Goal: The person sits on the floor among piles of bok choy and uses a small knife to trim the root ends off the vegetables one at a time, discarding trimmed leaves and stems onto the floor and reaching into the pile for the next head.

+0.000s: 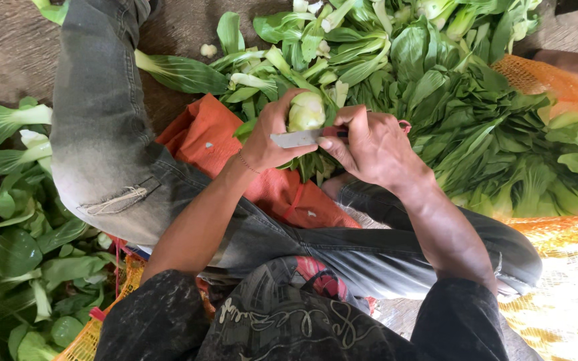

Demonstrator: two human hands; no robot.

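Ahead of the seated person lay a pile of leafy greens [449, 87] on orange netting [550, 80]. Left hand [272, 137] fingers gripped a bok choy head [306, 110] above the lap; right hand [369, 144] clasped a knife [297, 138] at its base.

Single view only, head cam, so no second angle and no overlap to compare. Looks almost straight down from wearer's head onto own lap and floor. Pretty close: forearms enter from bottom edge, hands [322, 140] land just above frame centre. Wearer's knees [102, 134] fill left and middle. Green leaf piles [463, 100] run off top, right and left edges. Slight wide-angle feel.
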